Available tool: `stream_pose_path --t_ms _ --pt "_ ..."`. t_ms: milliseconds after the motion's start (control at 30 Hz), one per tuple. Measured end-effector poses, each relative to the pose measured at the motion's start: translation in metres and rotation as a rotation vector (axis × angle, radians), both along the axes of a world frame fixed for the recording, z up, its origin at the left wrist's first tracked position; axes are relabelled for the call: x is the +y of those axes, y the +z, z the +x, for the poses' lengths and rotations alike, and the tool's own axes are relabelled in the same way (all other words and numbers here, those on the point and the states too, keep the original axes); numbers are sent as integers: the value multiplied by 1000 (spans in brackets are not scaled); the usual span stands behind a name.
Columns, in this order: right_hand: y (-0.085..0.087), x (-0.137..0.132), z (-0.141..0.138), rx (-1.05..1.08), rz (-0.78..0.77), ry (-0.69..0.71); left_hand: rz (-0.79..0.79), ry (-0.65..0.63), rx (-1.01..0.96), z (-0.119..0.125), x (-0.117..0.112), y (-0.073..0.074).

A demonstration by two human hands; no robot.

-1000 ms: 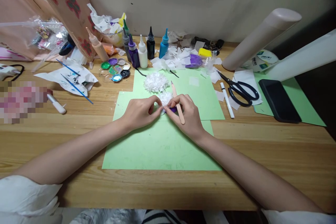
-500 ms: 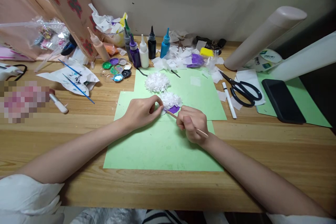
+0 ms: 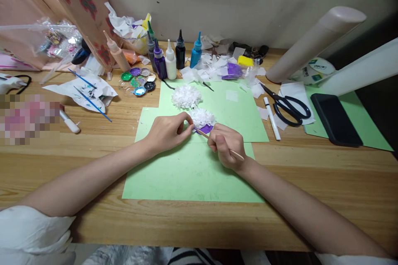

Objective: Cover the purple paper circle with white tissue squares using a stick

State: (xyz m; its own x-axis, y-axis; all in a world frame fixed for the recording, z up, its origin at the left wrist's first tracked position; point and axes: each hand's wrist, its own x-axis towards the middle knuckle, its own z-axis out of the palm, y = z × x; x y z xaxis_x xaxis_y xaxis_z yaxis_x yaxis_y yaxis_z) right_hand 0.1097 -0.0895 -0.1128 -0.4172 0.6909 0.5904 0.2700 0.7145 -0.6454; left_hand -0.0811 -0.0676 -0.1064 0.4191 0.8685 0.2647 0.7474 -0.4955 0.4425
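Far left on the desk (image 3: 311, 182) I see a crumpled paper (image 3: 81, 89) smeared with paint, with two thin blue brushes (image 3: 93, 99) lying across it. Next along sits a cluster of small paint pots (image 3: 137, 80), and behind them a row of squeeze bottles (image 3: 169, 56) in purple, white, black and blue.

My left hand (image 3: 166, 132) rests on the green paper (image 3: 186, 169) in front of me. Its thumb and forefinger are pinched together at the near-left edge of a tuft of white paper bits (image 3: 202, 116), which sits on a purple patch (image 3: 207, 128); I cannot tell how much they actually grasp. A second, fuller white tuft (image 3: 185, 96) lies just beyond it on another green sheet (image 3: 239, 112).

My right hand (image 3: 226, 145) is just beside the tuft, its grip clamped on a thin wooden stick (image 3: 236, 156). The stick's tip points left and touches the near edge of the purple patch, close to my left fingertips; its other end juts out past my wrist.

Behind, white and purple paper scraps (image 3: 217, 68) litter the back of the desk. Further right lie a white pen (image 3: 272, 118), black scissors (image 3: 289, 105) on white paper, and a black phone (image 3: 336, 118) on another green sheet. A pale tube (image 3: 314, 43) leans across the right rear.
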Motion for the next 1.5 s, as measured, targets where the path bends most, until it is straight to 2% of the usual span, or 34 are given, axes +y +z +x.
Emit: stream_pose_path --t_ms 367,700,1167,1233,1400,1500 --pt "-1 3 -7 27 -87 -73 -14 -19 -15 -1 -1 1" --pt "0 -1 -3 21 66 -49 -26 -18 -1 -1 -1 1" --pt "2 -3 0 21 30 -28 -26 -36 21 -1 -3 2" --pt "2 -1 -1 3 -1 -22 -26 -43 18 -1 -3 3" --pt "-1 1 -6 84 -191 -91 31 -110 5 -2 -3 1" --pt "0 0 -6 98 -198 -95 106 -159 4 -3 -3 -2"
